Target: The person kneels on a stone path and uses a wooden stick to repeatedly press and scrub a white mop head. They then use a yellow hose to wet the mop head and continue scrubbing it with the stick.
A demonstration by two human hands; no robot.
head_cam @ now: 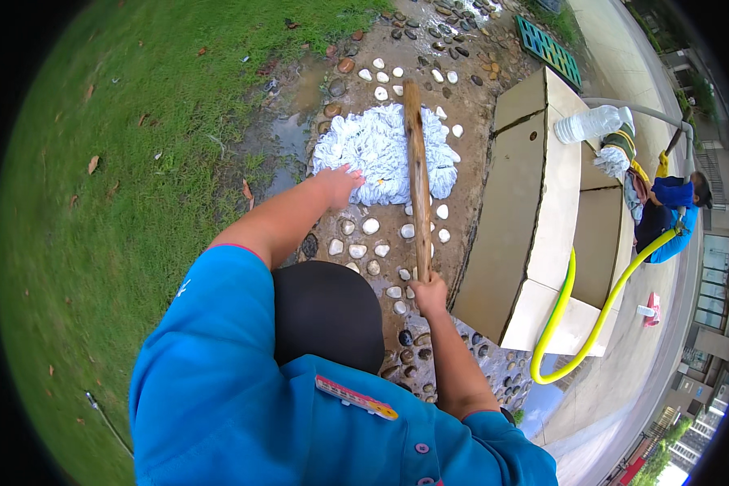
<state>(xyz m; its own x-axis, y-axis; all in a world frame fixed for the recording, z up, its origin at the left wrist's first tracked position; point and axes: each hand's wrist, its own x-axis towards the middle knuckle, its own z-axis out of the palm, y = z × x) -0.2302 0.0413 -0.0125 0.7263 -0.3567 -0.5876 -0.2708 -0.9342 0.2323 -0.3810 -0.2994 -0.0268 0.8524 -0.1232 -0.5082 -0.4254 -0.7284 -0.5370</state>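
A pile of wet white mop strands lies spread on a pebbled path. My left hand rests at its near left edge, fingers extended onto the strands and apparently gripping nothing. My right hand is wrapped around the near end of a rough wooden stick. This stick crosses over the right part of the pile, and its far end extends past the strands. White pebbles set in the ground surround the pile.
Right of the path stands a tiled sink block carrying a plastic bottle and a yellow hose. Beyond it a person in blue bends near a mop head. Grass borders the left; a green grate lies farther off.
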